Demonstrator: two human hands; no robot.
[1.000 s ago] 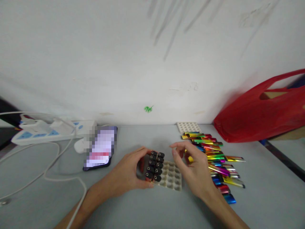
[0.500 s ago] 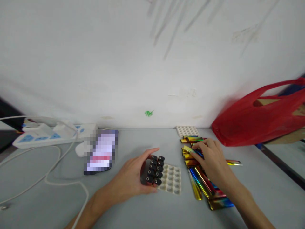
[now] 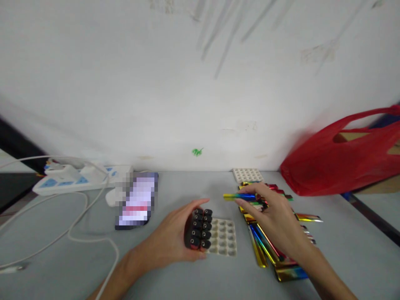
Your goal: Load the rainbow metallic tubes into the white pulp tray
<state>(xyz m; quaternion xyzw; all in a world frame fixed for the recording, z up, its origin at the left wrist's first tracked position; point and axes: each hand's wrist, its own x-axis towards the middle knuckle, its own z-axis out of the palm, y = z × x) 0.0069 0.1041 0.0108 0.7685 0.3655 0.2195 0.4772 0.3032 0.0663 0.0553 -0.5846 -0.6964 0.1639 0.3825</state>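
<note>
My left hand (image 3: pixel 168 233) curls round the left side of several upright black-topped pieces (image 3: pixel 201 229), which stand in two columns at a white tray (image 3: pixel 222 236) with round hollows. Thumb and fingers touch the group at its far and near ends. Between the thumb and fingers of my right hand (image 3: pixel 271 212) is a shiny yellow-and-blue stick (image 3: pixel 239 196), held level above the table, its yellow end pointing left. Under and beside that hand lies a loose pile of shiny metallic-coloured sticks (image 3: pixel 265 243).
A second white tray (image 3: pixel 248 175) lies by the wall. A red bag (image 3: pixel 337 162) stands at the right. On the left are a phone (image 3: pixel 137 200), a white power strip (image 3: pixel 71 179) and loose white cables (image 3: pixel 90 239).
My right hand has lifted the yellow-and-blue stick off the pile and moved it a little left. My left hand stays round the black-topped pieces. The view has shifted slightly.
</note>
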